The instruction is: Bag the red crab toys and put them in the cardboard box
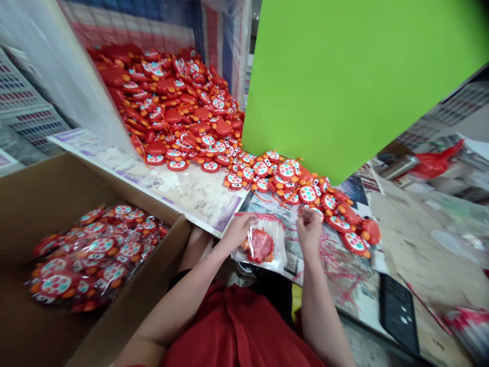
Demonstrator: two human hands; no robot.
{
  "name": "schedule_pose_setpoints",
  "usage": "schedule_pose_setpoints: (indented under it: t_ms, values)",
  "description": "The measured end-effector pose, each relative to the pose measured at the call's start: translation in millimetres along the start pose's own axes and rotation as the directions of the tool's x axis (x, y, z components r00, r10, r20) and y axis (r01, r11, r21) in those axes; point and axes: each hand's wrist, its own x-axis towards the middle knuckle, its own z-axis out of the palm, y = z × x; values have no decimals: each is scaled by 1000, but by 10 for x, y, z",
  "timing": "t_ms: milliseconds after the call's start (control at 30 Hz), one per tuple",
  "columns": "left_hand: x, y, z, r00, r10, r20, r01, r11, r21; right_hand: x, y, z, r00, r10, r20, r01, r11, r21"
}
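My left hand (240, 230) pinches the top left edge of a clear plastic bag (275, 250) that holds a red crab-shaped toy (260, 245), reverse side up. My right hand (308, 230) is closed at the bag's top right corner, fingers curled on the red-striped opening. The bag hangs at the table's near edge, just above my lap. A heap of red crab toys with coloured dots (294, 184) lies on the table right behind both hands.
A far bigger pile of the same toys (179, 104) fills the back left. An open cardboard box (156, 285) at my left holds bagged toys (89, 255). A dark phone (397, 311) lies right of my right arm. A green panel (344, 76) covers the upper right.
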Motion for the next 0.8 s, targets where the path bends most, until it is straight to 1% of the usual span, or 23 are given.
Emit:
schedule_pose_setpoints:
  t_ms: [67,100,133,167,200,267,333,400,500,567,700,800]
  values:
    - [26,-45,-18,998,-58,-13,57,997,-43,8,169,-219,995,84,-49,-85,996,-12]
    - [38,-57,-18,997,-76,-13,75,995,-62,-10,195,-292,996,87,-32,-88,996,-18]
    - [48,-58,-11,996,-86,-10,85,993,-85,-40,175,-333,998,58,10,-58,998,-29]
    - [56,-48,1,996,-85,-6,84,991,-106,-79,113,-337,998,0,68,3,999,-43]
    - [59,-29,17,997,-75,-1,75,990,-119,-121,16,-305,988,-75,133,83,995,-56]
    - [54,28,46,999,-36,11,37,994,-106,-194,-229,-162,946,-217,242,239,969,-64]
    - [34,86,59,1000,26,12,-25,998,-57,-232,-462,29,907,-292,303,320,946,-49]
    - [8,123,51,996,94,7,-94,996,-7,-234,-615,200,893,-303,333,332,943,-32]
    - [-20,130,20,985,173,9,-173,984,28,-202,-688,349,887,-286,363,317,948,-28]
    - [-27,118,2,981,192,12,-192,981,31,-175,-682,377,880,-278,386,303,953,-5]
    - [-25,116,-7,977,213,31,-214,976,32,-148,-685,342,863,-283,419,277,958,79]
    - [-24,148,-3,973,224,53,-226,974,31,-167,-710,324,853,-319,413,308,947,95]
